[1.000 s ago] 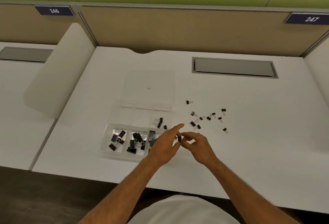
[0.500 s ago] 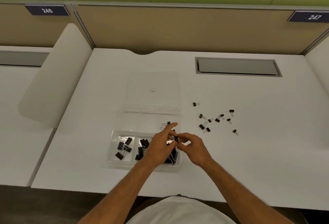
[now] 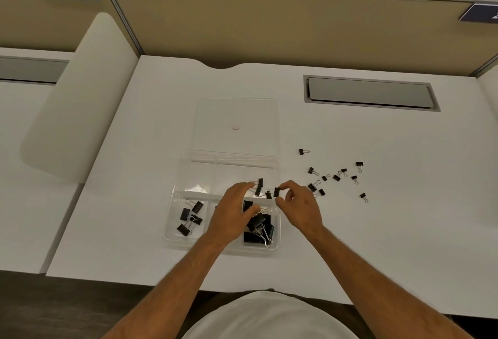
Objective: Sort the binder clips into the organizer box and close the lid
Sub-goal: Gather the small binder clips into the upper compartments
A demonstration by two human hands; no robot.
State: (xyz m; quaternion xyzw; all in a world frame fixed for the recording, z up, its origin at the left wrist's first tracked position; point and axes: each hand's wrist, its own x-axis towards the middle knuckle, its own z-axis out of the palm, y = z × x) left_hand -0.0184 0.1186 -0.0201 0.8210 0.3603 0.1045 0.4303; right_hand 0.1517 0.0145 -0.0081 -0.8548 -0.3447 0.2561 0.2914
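Note:
A clear organizer box [image 3: 177, 198] lies on the white desk, its lid [image 3: 237, 112] open flat behind it. Medium black clips [image 3: 190, 217] fill the front left compartment, large clips [image 3: 260, 229] the front right one, and a few small clips [image 3: 259, 186] sit in the back compartment. My right hand [image 3: 300, 208] pinches a small black binder clip [image 3: 276, 192] between thumb and forefinger over the box's right side. My left hand [image 3: 231, 210] hovers over the box's middle with fingers apart and nothing in it, hiding the middle front compartment. Several loose small clips [image 3: 336, 177] lie on the desk to the right.
A grey cable hatch [image 3: 370, 93] is set into the desk at the back right. A tan partition wall [image 3: 269, 23] closes the back, and a white divider panel [image 3: 80, 101] stands on the left. The desk's front edge [image 3: 134, 282] runs just before my body.
My hands have drawn apart: the left has let go of the small clip and the right alone holds it. Both hands have moved further over the box.

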